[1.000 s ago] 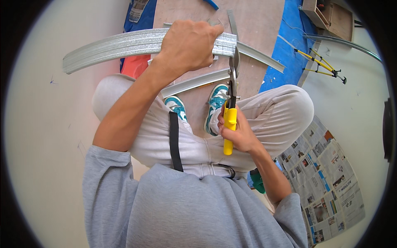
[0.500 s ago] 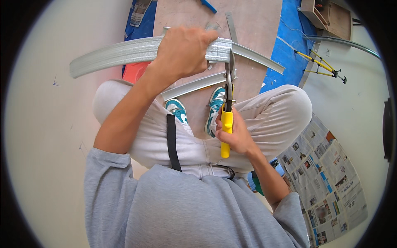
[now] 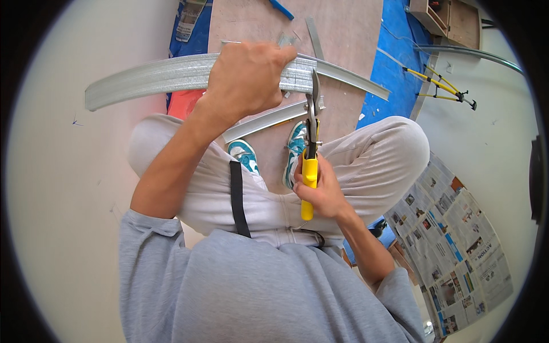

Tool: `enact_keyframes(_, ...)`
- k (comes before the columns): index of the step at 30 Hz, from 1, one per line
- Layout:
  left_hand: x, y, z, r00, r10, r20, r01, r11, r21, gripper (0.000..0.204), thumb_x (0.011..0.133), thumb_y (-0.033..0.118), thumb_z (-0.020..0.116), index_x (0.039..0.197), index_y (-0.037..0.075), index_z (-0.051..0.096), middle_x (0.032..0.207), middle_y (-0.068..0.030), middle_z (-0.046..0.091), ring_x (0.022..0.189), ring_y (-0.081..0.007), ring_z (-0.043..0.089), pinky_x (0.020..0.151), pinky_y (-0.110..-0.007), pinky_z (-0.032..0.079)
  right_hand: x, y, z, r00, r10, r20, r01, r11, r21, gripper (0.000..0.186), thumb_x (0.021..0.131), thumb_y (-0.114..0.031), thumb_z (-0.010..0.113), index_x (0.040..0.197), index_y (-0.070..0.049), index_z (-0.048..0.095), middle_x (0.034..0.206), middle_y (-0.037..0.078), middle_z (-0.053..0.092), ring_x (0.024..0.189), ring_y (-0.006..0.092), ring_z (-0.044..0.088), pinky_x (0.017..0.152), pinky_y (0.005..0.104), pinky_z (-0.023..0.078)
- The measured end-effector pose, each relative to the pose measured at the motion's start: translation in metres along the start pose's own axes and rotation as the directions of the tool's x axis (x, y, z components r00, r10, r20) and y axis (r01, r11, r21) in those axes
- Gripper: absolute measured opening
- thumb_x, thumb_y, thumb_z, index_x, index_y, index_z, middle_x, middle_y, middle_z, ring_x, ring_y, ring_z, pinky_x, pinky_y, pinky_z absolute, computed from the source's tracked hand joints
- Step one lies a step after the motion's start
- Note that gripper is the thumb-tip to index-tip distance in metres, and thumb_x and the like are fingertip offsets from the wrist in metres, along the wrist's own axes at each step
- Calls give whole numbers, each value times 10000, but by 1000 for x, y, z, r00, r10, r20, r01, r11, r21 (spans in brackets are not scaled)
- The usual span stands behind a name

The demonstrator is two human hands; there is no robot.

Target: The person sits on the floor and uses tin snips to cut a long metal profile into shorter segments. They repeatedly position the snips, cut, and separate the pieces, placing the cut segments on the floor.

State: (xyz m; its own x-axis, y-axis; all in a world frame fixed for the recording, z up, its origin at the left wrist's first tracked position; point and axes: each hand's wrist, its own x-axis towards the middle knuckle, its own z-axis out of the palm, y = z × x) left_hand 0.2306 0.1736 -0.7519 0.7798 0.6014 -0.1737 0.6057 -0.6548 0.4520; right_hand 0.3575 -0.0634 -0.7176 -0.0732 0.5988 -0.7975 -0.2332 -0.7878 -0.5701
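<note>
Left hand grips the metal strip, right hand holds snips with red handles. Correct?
Not quite: the handles are yellow, not red, as the head view shows. The rest holds: left hand grips the metal strip, right hand holds the snips.

My head view: pinkish-brown board (image 3: 349, 34) at upper centre; blue sheeting (image 3: 390, 68) runs along its right side. Open wooden box (image 3: 464, 27) at upper right, yellow-legged stand (image 3: 444, 87) below it. I see newspaper sheets (image 3: 466, 257) spread at lower right. Red object (image 3: 184, 103) at left, partly hidden. Dark marks (image 3: 75, 121) on pale wall (image 3: 57, 188), far left.
</note>
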Motion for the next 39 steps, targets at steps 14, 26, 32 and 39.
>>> enact_keyframes(14,-7,8,-9,996,27,-84,-37,993,-112,299,695,114,747,985,78,680,816,-164,712,774,-383,714,679,-468,560,-11,-10,-9,1000,-17,26,16,999,48,450,755,-36,692,1141,-79,465,900,6,495,789,103,515,725,281,467)
enact_keyframes(26,-3,8,-8,993,52,-103,-68,986,-153,270,694,107,744,953,65,679,829,-172,727,766,-386,723,696,-473,569,-9,-15,-9,999,-33,24,29,990,134,441,760,-16,707,1129,-77,472,906,5,508,774,94,519,700,283,452)
enact_keyframes(32,-9,11,-17,993,49,-103,-69,978,-195,306,689,106,744,983,63,672,827,-172,714,791,-392,707,712,-474,559,-19,-23,-9,995,-89,37,88,996,18,470,759,-39,722,1156,-77,474,920,12,507,792,109,532,738,289,470)
enact_keyframes(39,-7,3,-17,995,98,-15,-99,972,-214,351,678,143,775,989,21,669,855,-206,692,853,-420,672,735,-484,530,-18,-22,-4,998,-62,-23,61,997,-38,379,768,-24,659,1101,-67,484,876,-9,506,772,81,488,707,263,444)
